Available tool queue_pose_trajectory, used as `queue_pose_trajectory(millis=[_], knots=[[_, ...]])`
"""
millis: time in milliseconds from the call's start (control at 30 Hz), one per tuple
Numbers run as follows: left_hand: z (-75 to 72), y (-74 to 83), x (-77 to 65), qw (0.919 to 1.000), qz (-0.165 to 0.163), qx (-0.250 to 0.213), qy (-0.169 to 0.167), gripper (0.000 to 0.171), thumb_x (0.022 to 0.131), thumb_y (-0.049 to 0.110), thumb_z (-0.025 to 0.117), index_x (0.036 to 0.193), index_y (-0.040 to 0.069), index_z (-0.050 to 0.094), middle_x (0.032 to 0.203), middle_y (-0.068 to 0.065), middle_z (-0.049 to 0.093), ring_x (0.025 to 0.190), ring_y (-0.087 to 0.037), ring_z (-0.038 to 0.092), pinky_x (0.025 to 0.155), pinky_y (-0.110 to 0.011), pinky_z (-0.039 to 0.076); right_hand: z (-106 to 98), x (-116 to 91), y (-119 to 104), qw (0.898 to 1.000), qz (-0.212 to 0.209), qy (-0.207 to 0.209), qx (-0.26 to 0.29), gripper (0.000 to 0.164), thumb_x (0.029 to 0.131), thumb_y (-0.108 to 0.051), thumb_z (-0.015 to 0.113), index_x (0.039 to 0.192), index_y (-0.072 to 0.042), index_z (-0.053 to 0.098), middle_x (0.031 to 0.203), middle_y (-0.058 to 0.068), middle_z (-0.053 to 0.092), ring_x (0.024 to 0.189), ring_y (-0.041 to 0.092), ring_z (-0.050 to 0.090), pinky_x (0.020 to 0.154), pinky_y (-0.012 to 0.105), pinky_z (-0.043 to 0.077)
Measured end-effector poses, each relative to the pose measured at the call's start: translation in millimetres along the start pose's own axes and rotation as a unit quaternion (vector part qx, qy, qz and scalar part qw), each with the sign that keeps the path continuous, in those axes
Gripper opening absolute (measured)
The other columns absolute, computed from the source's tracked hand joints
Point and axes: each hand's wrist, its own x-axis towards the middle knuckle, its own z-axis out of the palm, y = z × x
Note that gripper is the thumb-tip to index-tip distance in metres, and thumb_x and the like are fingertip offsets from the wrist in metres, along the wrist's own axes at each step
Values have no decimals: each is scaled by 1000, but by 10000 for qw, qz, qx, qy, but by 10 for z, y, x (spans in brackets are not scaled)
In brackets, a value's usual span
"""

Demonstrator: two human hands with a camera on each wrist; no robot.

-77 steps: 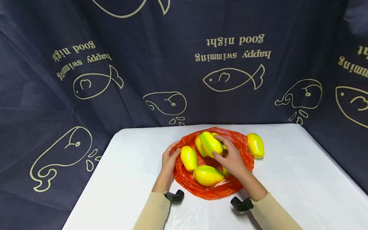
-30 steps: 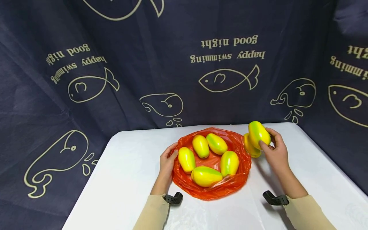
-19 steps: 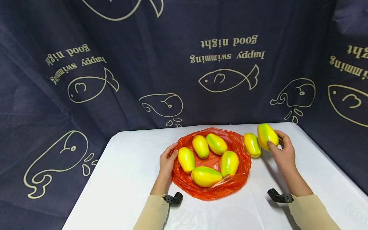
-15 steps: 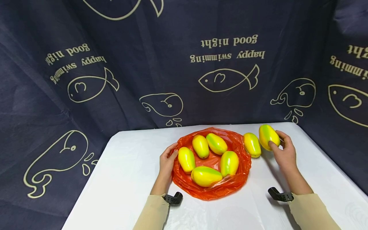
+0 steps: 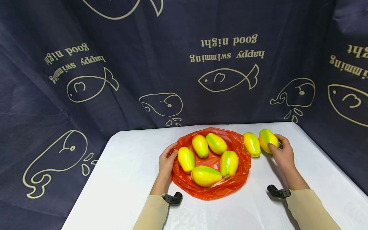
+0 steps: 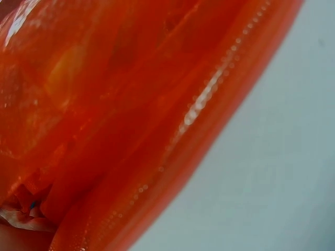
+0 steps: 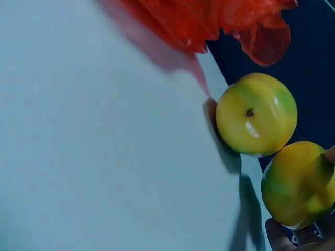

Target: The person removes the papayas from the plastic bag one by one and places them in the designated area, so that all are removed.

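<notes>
At the right of the table my right hand (image 5: 284,155) holds a glossy yellow-green mango (image 5: 268,141) between thumb and fingers. This fruit is low over the white surface, right beside another mango (image 5: 252,144) that lies outside the bag. In the right wrist view, the held mango (image 7: 298,184) nearly meets its neighbour (image 7: 256,114). My left hand (image 5: 166,163) grips the left rim of a red plastic bag (image 5: 211,193), which is spread wide with several mangoes inside. The left wrist view is mostly filled by the bag's folds (image 6: 157,120); most of that hand is hidden there.
A white-covered table (image 5: 120,179) carries everything, and its back edge runs close behind the bag and the loose mangoes. A dark blue curtain (image 5: 161,57) with fish and whale drawings hangs behind and along the sides.
My right hand has lifted a mango out of the bag, carried it right past the loose one and lowered it beside that fruit. The left hand has stayed at the rim.
</notes>
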Motion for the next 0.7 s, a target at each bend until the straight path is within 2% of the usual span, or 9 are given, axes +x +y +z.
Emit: queue_pose_trajectory(millis=[267, 700], knots=[[5, 6, -6, 9999, -124, 79, 41, 33, 100, 16, 56, 132, 20, 64, 138, -4, 60, 121, -19, 59, 98, -27, 55, 13, 57, 76, 9997, 71, -144, -194, 64, 101, -20, 48, 158, -7, 23, 165, 20, 22, 149, 46, 27, 122, 57, 27], [7, 10, -12, 9999, -106, 50, 10, 34, 100, 16, 57, 133, 18, 63, 139, -5, 60, 123, -20, 58, 98, -26, 55, 17, 84, 110, 9993, 103, -223, -279, 66, 100, -23, 48, 158, -6, 22, 164, 23, 22, 148, 46, 26, 122, 58, 26]])
